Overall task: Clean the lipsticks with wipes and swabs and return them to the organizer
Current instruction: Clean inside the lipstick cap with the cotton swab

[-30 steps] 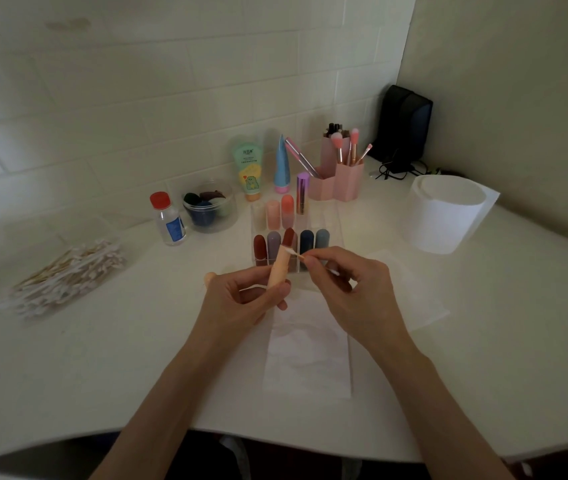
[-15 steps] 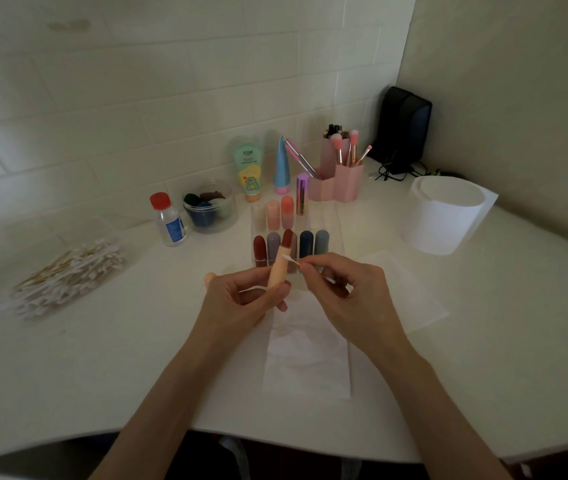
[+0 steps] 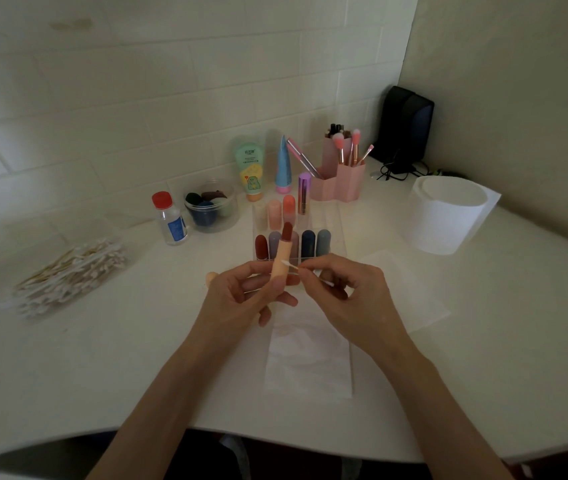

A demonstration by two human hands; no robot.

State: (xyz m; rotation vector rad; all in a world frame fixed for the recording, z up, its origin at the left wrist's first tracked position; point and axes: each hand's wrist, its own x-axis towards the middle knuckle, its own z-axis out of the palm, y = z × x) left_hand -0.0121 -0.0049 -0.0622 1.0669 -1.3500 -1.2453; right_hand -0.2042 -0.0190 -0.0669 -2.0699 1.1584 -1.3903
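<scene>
Dim light. The clear organizer [image 3: 332, 216] walls are hard to make out. The lower end of the lipstick [image 3: 281, 259] is hidden under the left hand [image 3: 244, 301] fingers. The middle of the cotton swab [image 3: 291, 267] stick is covered by the right hand [image 3: 351, 299] fingers. A peach cap [image 3: 210, 278] peeks out behind the left hand, mostly hidden. The white wipe [image 3: 306, 358] on the bench [image 3: 102, 358] is partly covered by both hands.

The lipstick is in the left hand: peach tube upright, dark red bullet exposed, thumb and fingers curled round the tube. The right hand, just right of it, pinches the swab between thumb and fingertips, other fingers curled. One swab tip touches the side of the tube below the bullet; the other tip sticks out near the right palm.

The organizer sits just beyond both hands, with capped lipsticks [image 3: 308, 242] standing in it in two rows.

Far left of the left hand is a pile of cotton swabs [image 3: 67, 275]. Beyond it, a red-capped bottle [image 3: 170, 220] and a sponge jar [image 3: 211, 211]. Beyond the right hand, a pink brush holder [image 3: 341, 178] and a white roll [image 3: 448, 216].
</scene>
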